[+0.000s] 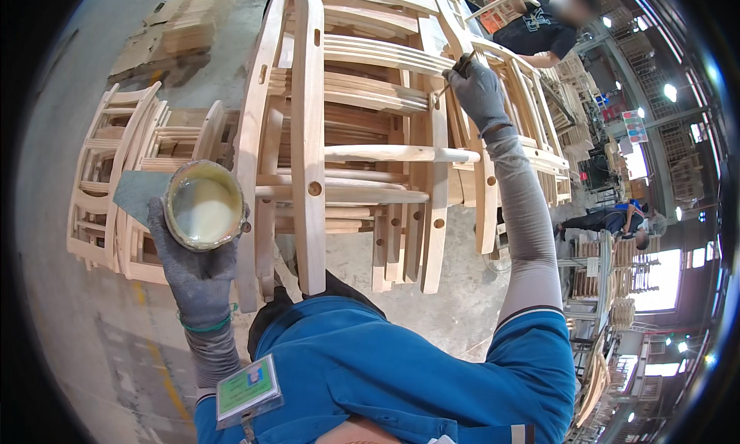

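Badge [247, 390], black shirt [528, 37]: print illegible

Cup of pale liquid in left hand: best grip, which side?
Likely the outer wall below the rim of the cup, from the near side, as the left hand does. It is round, open-topped and holds liquid, so keep it level. A flat grey piece juts out left; a wooden post crowds the right.

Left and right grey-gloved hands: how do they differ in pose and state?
The left grey-gloved hand holds a round cup of creamy liquid; the right grey-gloved hand holds a thin tool by the pale wooden chair frame. The left sits lower in the picture, the right higher. Both wear grey gloves.
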`<control>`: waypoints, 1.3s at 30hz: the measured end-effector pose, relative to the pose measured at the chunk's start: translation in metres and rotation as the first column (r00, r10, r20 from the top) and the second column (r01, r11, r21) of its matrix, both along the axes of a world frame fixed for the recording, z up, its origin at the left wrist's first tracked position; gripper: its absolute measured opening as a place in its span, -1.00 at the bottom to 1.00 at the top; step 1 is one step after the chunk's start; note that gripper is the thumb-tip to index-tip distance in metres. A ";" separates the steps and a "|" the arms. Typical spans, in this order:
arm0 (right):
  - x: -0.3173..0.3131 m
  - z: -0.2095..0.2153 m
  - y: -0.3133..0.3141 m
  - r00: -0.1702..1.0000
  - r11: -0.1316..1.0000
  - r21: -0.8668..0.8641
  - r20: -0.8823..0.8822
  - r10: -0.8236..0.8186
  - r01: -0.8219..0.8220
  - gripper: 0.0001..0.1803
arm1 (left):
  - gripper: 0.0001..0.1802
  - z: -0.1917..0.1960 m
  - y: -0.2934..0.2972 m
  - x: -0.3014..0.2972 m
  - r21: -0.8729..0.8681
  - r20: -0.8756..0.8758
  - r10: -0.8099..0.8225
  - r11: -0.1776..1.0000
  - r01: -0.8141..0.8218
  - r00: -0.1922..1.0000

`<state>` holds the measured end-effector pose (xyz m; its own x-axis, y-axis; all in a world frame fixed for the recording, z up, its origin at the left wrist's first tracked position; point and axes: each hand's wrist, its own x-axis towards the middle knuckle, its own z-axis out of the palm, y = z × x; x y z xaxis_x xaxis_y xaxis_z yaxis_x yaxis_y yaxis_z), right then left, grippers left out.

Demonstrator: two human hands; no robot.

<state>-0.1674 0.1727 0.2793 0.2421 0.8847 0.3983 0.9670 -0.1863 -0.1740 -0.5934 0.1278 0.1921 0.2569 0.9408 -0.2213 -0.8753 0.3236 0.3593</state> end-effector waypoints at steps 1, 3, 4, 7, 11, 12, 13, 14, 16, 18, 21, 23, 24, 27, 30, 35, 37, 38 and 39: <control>-0.003 0.001 -0.004 0.999 0.998 -0.052 0.021 -0.027 0.028 -0.74 | -0.42 0.002 0.001 -0.002 0.005 0.036 -0.021 1.000 0.021 0.999; -0.007 0.001 -0.004 0.997 0.989 -0.131 0.015 -0.071 0.072 -0.74 | -0.42 0.001 0.001 -0.005 0.013 0.060 -0.032 0.999 0.032 0.998; -0.009 0.001 -0.001 0.999 0.993 -0.103 0.018 -0.047 0.049 -0.74 | -0.42 -0.001 0.002 -0.006 0.010 0.046 -0.019 1.000 0.018 0.999; -0.007 0.003 0.003 1.000 1.000 0.009 0.006 0.009 -0.009 -0.76 | -0.42 0.000 0.003 -0.005 0.004 0.044 -0.010 1.000 0.010 0.999; -0.004 0.002 -0.002 0.999 0.999 -0.041 0.042 -0.028 0.030 -0.75 | -0.42 0.007 0.003 -0.009 -0.038 0.006 0.011 0.999 -0.011 1.000; -0.008 0.002 0.000 0.999 0.997 -0.074 0.037 -0.033 0.036 -0.75 | -0.42 0.005 0.003 -0.012 -0.028 0.007 0.027 0.999 -0.027 1.000; -0.012 0.002 0.003 0.999 0.993 -0.106 0.032 -0.039 0.042 -0.74 | -0.41 0.001 0.003 -0.016 -0.018 0.008 0.044 0.999 -0.043 0.999; -0.010 0.002 0.001 0.998 0.989 -0.134 0.030 -0.059 0.062 -0.74 | -0.41 -0.002 0.004 -0.017 -0.002 0.012 0.045 0.999 -0.045 0.999; -0.007 0.003 0.004 1.000 0.998 -0.061 -0.001 -0.028 0.028 -0.76 | -0.42 -0.002 0.002 -0.018 -0.007 0.027 0.013 1.000 -0.013 1.000; -0.002 0.001 0.006 0.999 0.999 0.024 -0.017 -0.027 0.028 -0.77 | -0.42 0.001 0.002 -0.017 0.003 0.046 -0.008 1.000 0.008 0.999; -0.004 -0.004 -0.011 0.997 0.996 0.053 -0.014 0.069 -0.069 -0.80 | -0.42 0.005 -0.002 -0.015 0.038 0.033 0.009 0.999 -0.010 0.999; -0.009 -0.006 -0.023 0.996 0.996 -0.018 0.020 0.088 -0.088 -0.83 | -0.42 0.002 -0.004 -0.016 0.071 -0.035 0.053 0.996 -0.050 0.998; -0.013 -0.008 -0.030 0.995 0.994 -0.054 0.036 0.098 -0.095 -0.85 | -0.42 0.003 -0.005 -0.017 0.049 -0.001 0.036 0.998 -0.036 0.999; -0.018 -0.002 -0.045 0.976 0.976 -0.058 -0.071 0.206 -0.210 -0.91 | -0.42 0.011 -0.008 -0.014 0.021 0.058 -0.019 1.000 0.018 0.998; -0.015 0.004 -0.060 0.948 0.969 0.058 -0.203 0.246 -0.240 -0.90 | -0.43 0.010 -0.013 -0.011 0.066 0.010 -0.060 0.996 0.059 0.998; -0.024 0.008 -0.091 0.886 0.971 0.236 -0.442 0.141 -0.036 -0.88 | -0.48 0.024 -0.024 -0.005 0.113 0.019 -0.192 0.976 0.189 0.981; -0.039 0.009 -0.112 0.751 0.901 0.434 -0.599 0.278 0.012 -0.92 | -0.51 0.014 -0.039 0.007 0.460 -0.226 0.003 0.882 0.104 0.974; -0.060 0.016 -0.128 0.719 0.887 0.458 -0.635 0.282 0.057 -0.89 | -0.51 0.014 -0.042 0.009 0.494 -0.237 -0.030 0.857 0.148 0.971; -0.084 0.023 -0.143 0.683 0.873 0.483 -0.662 0.310 0.071 -0.88 | -0.51 0.016 -0.045 0.008 0.528 -0.250 -0.054 0.829 0.183 0.967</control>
